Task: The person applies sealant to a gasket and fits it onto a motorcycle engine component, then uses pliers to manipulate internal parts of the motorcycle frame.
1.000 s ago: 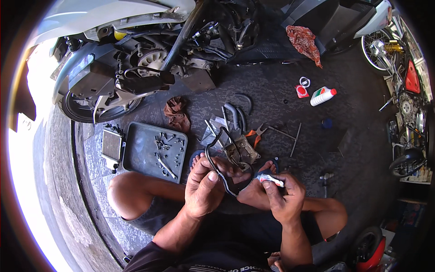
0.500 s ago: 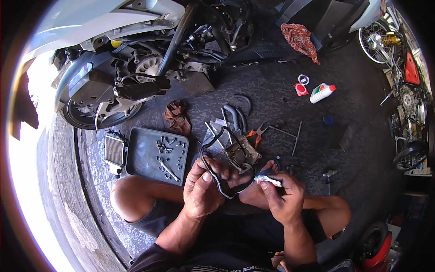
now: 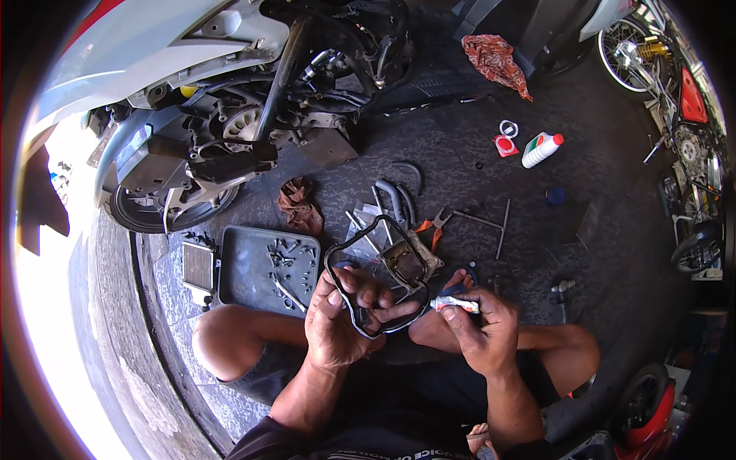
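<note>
- I see one black loop point(image 3: 368, 332) turned more face-on than earlier.
- Left fingers point(image 3: 335, 298) pinch its left side.
- Right fingers point(image 3: 461, 323) grip one white tube point(image 3: 455, 304) just beside its right edge.

Daylight is being admitted from the left, while the right side is being sunk in shade.
The far left is being burned out to white, and the ground strip point(image 3: 126, 360) beside it is being bleached. Highlights are being cast on the left knee point(image 3: 215, 340); the dark floor point(image 3: 621, 230) at right is being lit dimly. The left hand point(image 3: 332, 330) and right hand point(image 3: 488, 331) are being rendered fairly sharply; edges are being bent by the fisheye lens, and corners are being swallowed by black.
</note>
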Motion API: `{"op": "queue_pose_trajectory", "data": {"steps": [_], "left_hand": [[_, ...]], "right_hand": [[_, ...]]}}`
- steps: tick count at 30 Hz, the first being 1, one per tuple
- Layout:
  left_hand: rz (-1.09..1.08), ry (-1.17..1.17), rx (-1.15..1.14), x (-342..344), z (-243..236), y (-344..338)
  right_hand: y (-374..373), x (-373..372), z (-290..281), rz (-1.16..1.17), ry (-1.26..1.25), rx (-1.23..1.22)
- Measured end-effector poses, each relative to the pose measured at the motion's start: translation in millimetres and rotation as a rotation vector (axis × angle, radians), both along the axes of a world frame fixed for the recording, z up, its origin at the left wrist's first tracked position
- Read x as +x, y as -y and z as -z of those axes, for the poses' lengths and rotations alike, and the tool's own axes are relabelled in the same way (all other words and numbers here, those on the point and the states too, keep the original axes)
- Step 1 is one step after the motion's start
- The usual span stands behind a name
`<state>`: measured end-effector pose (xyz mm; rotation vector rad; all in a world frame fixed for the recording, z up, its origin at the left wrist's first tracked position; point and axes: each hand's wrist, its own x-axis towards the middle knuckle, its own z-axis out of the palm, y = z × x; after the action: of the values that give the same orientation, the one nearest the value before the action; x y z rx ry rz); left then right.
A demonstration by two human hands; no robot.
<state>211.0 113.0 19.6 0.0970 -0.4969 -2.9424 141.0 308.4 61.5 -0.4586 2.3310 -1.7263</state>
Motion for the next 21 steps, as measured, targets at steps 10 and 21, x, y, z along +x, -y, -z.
{"op": "queue_pose_trajectory", "data": {"steps": [10,21], "left_hand": [[-0.103,0.165,0.134,-13.0,-15.0,-11.7],[0.143,0.074,0.588,-11.9,-32.2,10.0]], "right_hand": [[-8.3,-3.3,-0.4,-0.051,0.089,-0.148],[34.3,14.3,133.2,-0.021,0.670,-0.449]]}}
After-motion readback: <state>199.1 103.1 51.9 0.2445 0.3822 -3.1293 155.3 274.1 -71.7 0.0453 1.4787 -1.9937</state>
